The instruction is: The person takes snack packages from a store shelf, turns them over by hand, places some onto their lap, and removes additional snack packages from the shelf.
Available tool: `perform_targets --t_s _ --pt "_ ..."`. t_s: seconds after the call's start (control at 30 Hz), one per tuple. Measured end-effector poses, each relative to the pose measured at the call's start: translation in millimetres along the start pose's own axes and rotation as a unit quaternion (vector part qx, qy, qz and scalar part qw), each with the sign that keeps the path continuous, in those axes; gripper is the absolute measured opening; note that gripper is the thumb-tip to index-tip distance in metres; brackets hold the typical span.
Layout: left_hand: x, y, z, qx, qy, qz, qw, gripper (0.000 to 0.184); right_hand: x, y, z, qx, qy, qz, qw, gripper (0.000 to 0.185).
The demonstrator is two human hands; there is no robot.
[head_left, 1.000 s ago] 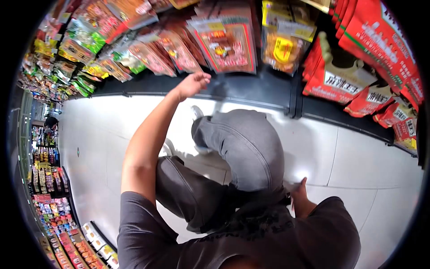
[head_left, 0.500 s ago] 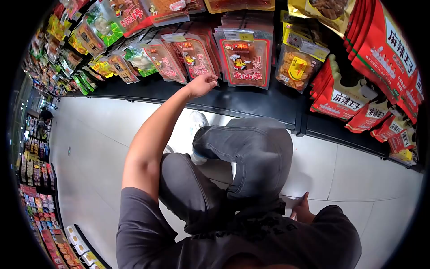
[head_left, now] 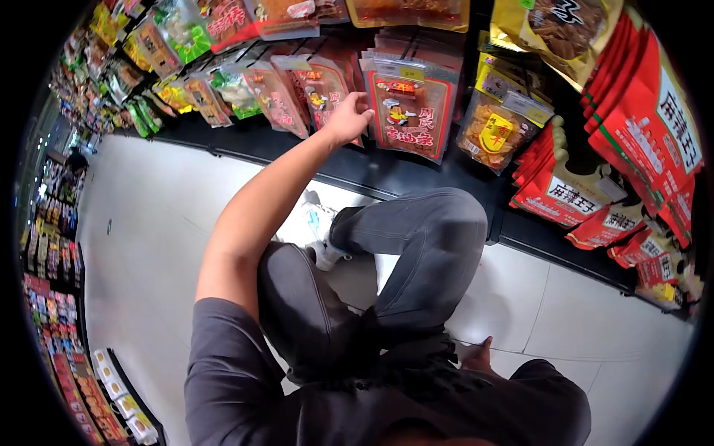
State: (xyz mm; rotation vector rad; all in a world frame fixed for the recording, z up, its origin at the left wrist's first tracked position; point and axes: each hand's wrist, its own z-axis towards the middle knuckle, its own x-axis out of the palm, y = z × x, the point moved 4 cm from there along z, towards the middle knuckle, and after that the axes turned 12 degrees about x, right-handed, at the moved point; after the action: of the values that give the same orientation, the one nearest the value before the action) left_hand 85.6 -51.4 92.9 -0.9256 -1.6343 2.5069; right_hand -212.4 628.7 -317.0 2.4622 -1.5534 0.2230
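My left hand (head_left: pixel 348 120) reaches to the lower row of hanging snack packets. Its thumb and fingers are bent but apart, at the left edge of a flat clear packet (head_left: pixel 407 115) with a red border and a cartoon figure. Whether the fingertips touch that packet is hard to tell. Just behind the hand hangs a similar packet (head_left: pixel 321 85), partly covered by it. My right hand (head_left: pixel 476 358) is low beside my right thigh, above the floor; most of its fingers are hidden, and I cannot make out anything in it.
Right of the red-bordered packets hangs a yellow-labelled snack bag (head_left: pixel 491 126), then several red bags (head_left: pixel 569 186). The black shelf edge (head_left: pixel 342 175) runs in front of my bent knees (head_left: pixel 446 230). More stocked shelves (head_left: pixel 56 297) stand at the far left across the pale floor (head_left: pixel 149 245).
My left hand has moved up and slightly right, its fingers now at the front packet's left edge. My right hand has shifted slightly left and down in the view, which has tilted a little.
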Motion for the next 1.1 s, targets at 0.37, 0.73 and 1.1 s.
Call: perform_targets --t_s 0.37,0.73,1.1 --pt "-0.9 -18.1 7.2 -0.011 -0.033 -0.102 0.994 0.041 60.8 -2.1 -49.6 0.056 -0.03 0.103 0.993 0.083" --pt "4.0 -24.5 9.2 0.021 0.093 -0.223 0.97 0.033 162.3 104.5 -128.3 -0.509 -0.47 -0.016 0.72 0.054" --pt "-9.0 -43.2 -56.3 -0.036 0.145 -0.47 0.87 0.023 567.1 117.0 -287.2 -0.498 0.277 -0.22 0.792 0.069"
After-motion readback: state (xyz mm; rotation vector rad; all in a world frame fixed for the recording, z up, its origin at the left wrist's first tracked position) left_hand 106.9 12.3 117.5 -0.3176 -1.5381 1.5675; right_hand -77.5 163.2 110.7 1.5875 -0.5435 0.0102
